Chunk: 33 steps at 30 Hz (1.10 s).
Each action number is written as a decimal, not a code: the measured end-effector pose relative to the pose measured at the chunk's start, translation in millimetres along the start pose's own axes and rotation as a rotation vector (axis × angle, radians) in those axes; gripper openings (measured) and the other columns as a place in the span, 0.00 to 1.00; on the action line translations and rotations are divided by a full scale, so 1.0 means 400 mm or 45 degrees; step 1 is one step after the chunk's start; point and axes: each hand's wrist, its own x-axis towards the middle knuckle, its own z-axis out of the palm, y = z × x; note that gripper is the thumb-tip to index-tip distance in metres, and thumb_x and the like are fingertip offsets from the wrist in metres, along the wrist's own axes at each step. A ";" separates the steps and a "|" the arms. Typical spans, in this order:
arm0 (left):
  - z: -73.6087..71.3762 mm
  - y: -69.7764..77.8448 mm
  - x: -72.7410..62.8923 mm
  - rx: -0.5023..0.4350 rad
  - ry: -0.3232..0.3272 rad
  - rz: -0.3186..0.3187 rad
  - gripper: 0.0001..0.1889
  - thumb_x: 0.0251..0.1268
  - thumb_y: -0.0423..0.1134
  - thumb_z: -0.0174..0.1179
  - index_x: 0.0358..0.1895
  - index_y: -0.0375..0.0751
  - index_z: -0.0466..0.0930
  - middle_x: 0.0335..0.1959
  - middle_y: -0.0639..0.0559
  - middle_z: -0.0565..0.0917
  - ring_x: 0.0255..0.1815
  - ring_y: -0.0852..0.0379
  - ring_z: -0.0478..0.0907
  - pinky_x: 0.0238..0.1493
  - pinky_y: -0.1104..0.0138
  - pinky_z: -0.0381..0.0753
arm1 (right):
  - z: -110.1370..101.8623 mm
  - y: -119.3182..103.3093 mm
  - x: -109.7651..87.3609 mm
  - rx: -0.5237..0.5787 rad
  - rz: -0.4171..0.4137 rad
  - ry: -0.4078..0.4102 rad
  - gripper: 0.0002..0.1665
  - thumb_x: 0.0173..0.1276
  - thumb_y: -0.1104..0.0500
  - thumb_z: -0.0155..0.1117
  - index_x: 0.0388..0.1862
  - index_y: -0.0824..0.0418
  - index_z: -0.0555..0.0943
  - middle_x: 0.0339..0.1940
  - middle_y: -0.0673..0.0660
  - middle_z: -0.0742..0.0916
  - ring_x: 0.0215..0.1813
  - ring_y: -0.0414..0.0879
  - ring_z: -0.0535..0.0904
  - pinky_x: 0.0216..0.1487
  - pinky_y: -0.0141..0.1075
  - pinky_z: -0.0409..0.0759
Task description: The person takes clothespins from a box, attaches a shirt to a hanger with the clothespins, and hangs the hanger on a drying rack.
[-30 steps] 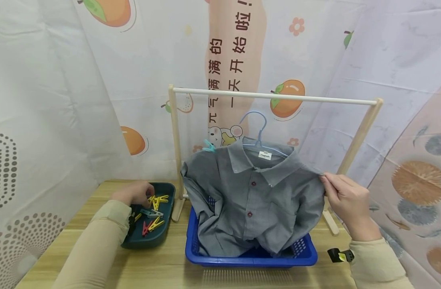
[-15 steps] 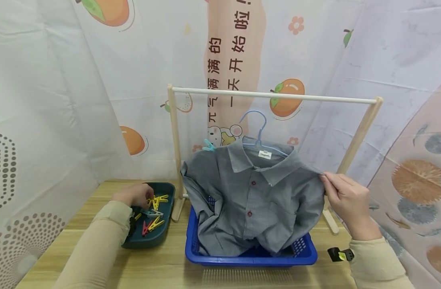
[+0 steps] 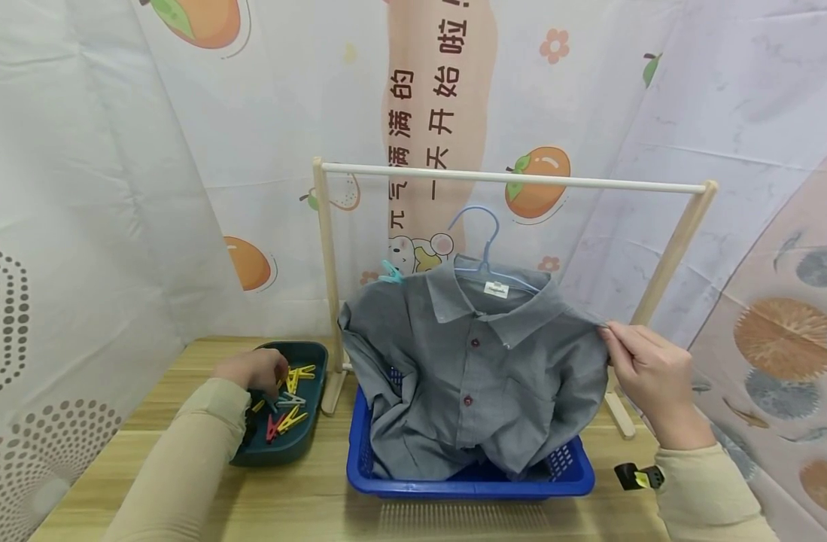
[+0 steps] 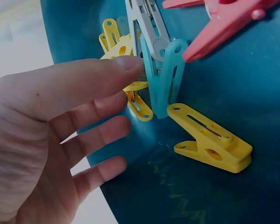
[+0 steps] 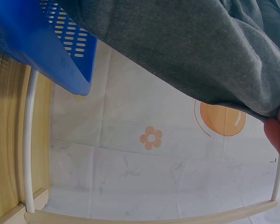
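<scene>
A grey button-up shirt (image 3: 447, 376) on a blue hanger (image 3: 484, 263) hangs over a blue basket (image 3: 470, 489), its lower part inside. At its left-side shoulder sits a light-blue clothespin (image 3: 390, 272). My right hand (image 3: 653, 373) pinches the opposite shoulder edge between thumb and fingers. My left hand (image 3: 250, 371) is inside a dark green tray (image 3: 278, 455) of clothespins. In the left wrist view, my thumb tip lies beside a teal clothespin (image 4: 163, 79), with a gap between thumb and fingers. Yellow clothespins (image 4: 214, 144), a white one (image 4: 149, 28) and a red one (image 4: 219, 28) lie around it.
A rack with a white rod (image 3: 515, 178) and wooden posts (image 3: 327, 263) stands behind the basket on the wooden table (image 3: 278, 504). Its right foot (image 3: 619, 414) is beside the basket. Printed curtains (image 3: 284, 113) enclose the back and sides.
My left fingers have shifted slightly downward in the tray, nearer the teal clothespin. My right hand and the shirt stay in place.
</scene>
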 end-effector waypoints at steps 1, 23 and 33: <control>0.001 0.001 -0.001 -0.002 -0.005 -0.009 0.19 0.51 0.33 0.77 0.48 0.42 0.85 0.41 0.49 0.82 0.42 0.48 0.78 0.45 0.48 0.81 | 0.000 0.000 0.000 0.005 0.001 0.002 0.27 0.80 0.48 0.57 0.35 0.68 0.90 0.25 0.61 0.88 0.19 0.51 0.80 0.22 0.46 0.73; 0.018 0.004 -0.002 0.058 -0.038 -0.053 0.11 0.51 0.30 0.76 0.33 0.45 0.82 0.33 0.50 0.80 0.36 0.49 0.75 0.36 0.57 0.76 | 0.003 -0.009 0.001 0.021 0.019 0.042 0.28 0.79 0.47 0.57 0.33 0.69 0.90 0.24 0.61 0.88 0.19 0.52 0.80 0.23 0.46 0.73; 0.019 -0.002 -0.006 0.051 0.009 -0.067 0.11 0.54 0.30 0.74 0.35 0.44 0.82 0.34 0.49 0.79 0.35 0.48 0.75 0.36 0.57 0.78 | 0.004 0.004 -0.010 0.033 0.026 0.043 0.28 0.80 0.46 0.56 0.35 0.67 0.90 0.26 0.59 0.89 0.20 0.52 0.81 0.25 0.43 0.73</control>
